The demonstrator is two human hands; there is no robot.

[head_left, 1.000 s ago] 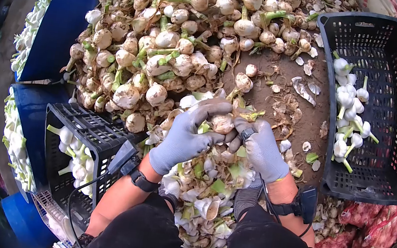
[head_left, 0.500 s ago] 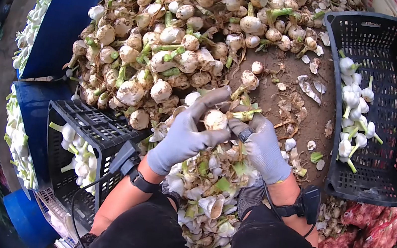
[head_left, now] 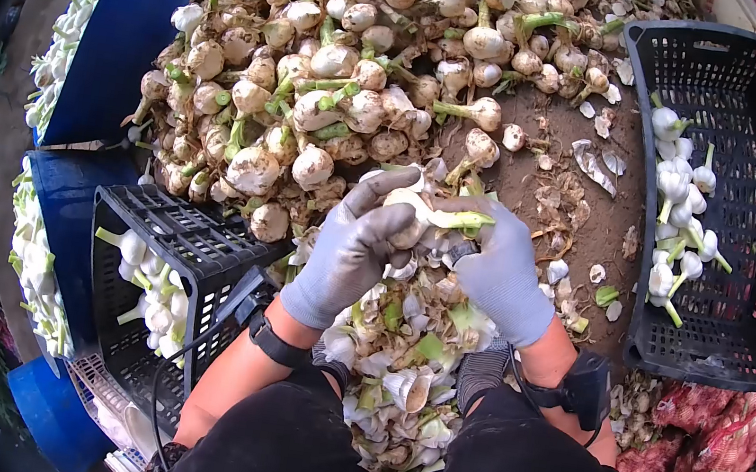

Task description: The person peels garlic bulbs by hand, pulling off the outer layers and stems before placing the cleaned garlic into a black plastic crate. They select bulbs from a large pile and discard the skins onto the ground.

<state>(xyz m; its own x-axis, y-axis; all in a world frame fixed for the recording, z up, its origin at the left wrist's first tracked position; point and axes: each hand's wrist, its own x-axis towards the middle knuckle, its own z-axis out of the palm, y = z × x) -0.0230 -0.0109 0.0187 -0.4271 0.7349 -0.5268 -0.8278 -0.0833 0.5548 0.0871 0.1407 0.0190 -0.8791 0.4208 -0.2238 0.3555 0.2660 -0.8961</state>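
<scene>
My left hand [head_left: 338, 250], in a grey-white glove with dirty fingertips, is closed around a garlic bulb [head_left: 410, 210]. The bulb's green stem [head_left: 461, 219] points right, towards my other hand. My right hand [head_left: 504, 277], gloved alike, has its fingers curled at the stem and partly hides its end. A dark band [head_left: 462, 252] shows by my right thumb. Beneath both hands, a heap of peeled garlic skins and leaf scraps [head_left: 412, 336] lies between my legs. Beyond them is a large pile of soil-stained garlic [head_left: 318, 113] with stems.
A black crate [head_left: 717, 347] with several cleaned bulbs [head_left: 679, 199] stands at right. Another black crate [head_left: 205, 247], tipped on its side at left, holds white garlic. Blue containers [head_left: 117, 39] of garlic are at far left. Red net sacks [head_left: 711, 461] lie lower right.
The bulb has turned in my left hand and now shows paler, with its stem pointing right. My right hand has rotated, its back now facing up. The view has shifted slightly.
</scene>
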